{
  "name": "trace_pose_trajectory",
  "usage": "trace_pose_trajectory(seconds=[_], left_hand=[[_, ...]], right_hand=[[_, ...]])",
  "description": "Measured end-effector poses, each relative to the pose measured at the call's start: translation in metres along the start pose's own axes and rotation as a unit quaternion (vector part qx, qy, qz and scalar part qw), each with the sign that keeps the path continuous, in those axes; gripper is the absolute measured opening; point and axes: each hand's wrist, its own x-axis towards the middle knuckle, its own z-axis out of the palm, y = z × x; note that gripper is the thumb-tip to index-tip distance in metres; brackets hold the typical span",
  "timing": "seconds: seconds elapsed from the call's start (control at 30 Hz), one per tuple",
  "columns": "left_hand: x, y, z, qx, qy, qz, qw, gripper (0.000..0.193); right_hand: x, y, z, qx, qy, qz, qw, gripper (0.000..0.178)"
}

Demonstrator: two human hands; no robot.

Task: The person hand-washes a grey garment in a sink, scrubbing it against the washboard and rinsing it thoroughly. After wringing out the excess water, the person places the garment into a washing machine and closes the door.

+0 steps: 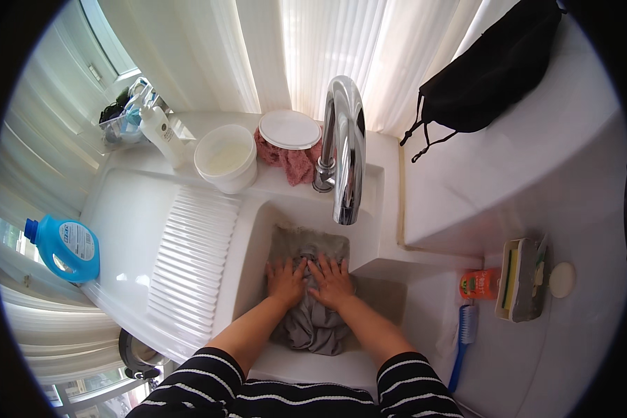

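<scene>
Grey cloth (315, 324) lies bunched in the basin of a white sink (256, 240), in cloudy greyish water (313, 240). My left hand (285, 281) rests on the cloth's left side, its fingers spread and pointing away from me. Beside it, my right hand (331, 282) presses on the cloth with fingers spread too. Both hands lie flat, close together, and neither grips the fabric visibly. A chrome faucet (348, 150) arches over the back of the basin; no water is seen running from it.
Left of the basin is a ribbed washboard (191, 258), with a blue detergent bottle (66, 249) farther left. Behind stand a white pump bottle (161, 136), a white tub (225, 159) and a pink cloth (289, 161) under a lid (290, 129). Rightward are a blue brush (465, 334) and an orange bottle (478, 283).
</scene>
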Motion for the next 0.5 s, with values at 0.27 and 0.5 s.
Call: trace_pose_trajectory(seconds=[0.27, 0.5], left_hand=[[0.057, -0.021, -0.009, -0.155, -0.174, -0.064, 0.97, 0.063], [0.029, -0.004, -0.066, -0.053, -0.2, -0.074, 0.976, 0.054]], right_hand=[[0.048, 0.003, -0.01, 0.018, -0.069, 0.028, 0.997, 0.099], [0.02, -0.016, -0.023, 0.133, -0.089, 0.207, 0.965, 0.093]])
